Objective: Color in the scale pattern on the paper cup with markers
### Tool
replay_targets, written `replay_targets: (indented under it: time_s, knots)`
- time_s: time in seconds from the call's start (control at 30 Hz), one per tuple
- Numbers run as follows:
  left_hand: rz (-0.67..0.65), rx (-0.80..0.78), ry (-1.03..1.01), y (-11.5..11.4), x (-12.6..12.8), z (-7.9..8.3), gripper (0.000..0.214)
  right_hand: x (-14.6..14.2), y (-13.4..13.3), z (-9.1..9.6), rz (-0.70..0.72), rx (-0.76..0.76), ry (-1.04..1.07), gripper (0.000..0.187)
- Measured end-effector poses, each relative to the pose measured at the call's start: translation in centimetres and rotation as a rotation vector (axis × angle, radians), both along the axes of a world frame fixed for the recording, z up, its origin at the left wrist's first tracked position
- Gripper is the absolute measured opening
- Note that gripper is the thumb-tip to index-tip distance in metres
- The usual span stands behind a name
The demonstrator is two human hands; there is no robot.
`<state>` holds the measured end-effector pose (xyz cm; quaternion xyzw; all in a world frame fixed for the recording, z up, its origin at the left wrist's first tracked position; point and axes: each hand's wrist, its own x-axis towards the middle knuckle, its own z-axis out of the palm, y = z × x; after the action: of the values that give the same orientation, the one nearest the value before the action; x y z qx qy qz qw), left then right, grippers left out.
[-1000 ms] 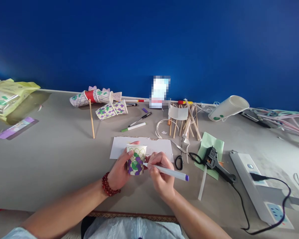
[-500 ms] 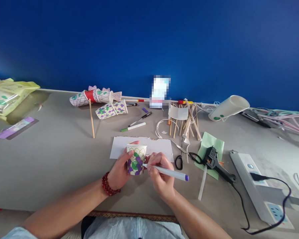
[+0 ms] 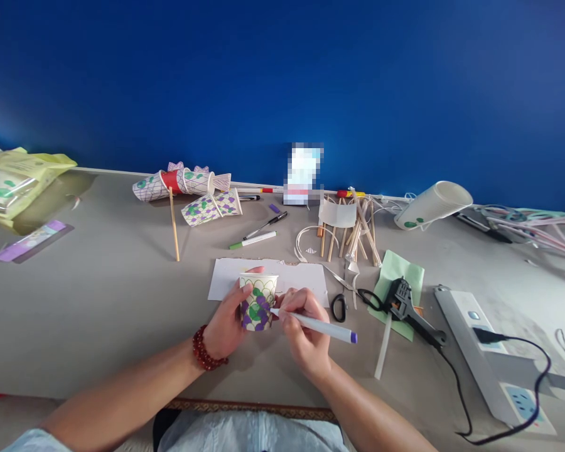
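Note:
My left hand is wrapped round a paper cup, held upright with its open rim at the top. Green scale outlines cover the cup, and some scales are filled in purple and green. In my right hand is a purple marker with a white barrel, gripped like a pen. Its tip touches the cup's right side, among the purple patches. A white sheet lies on the table behind both hands. The fingers on the far side of the cup are mostly hidden.
Decorated cups and a cup fish lie at the back. Scissors, a glue gun with its cord and a power strip are to the right. Wooden sticks and stacked cups stand behind them.
Almost nothing differs. The marker tip stays at the cup's right side, and both hands keep their hold; the whole view has shifted very slightly.

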<state>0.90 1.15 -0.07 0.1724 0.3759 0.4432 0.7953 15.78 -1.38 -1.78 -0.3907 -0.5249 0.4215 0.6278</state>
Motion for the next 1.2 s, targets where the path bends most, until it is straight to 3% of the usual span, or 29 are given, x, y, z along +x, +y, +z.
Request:
replay_targets:
  time_s: [0.83,1.2]
  knots:
    - [0.002,-0.011,-0.002,0.03,0.02,-0.15,0.073,-0.31,-0.22,0.09,-0.026,-0.007,-0.036,0.018]
    - [0.025,-0.023,0.008,-0.04,0.13,0.54,0.066,-0.19,-0.14,0.42,0.004,-0.012,-0.038,0.018]
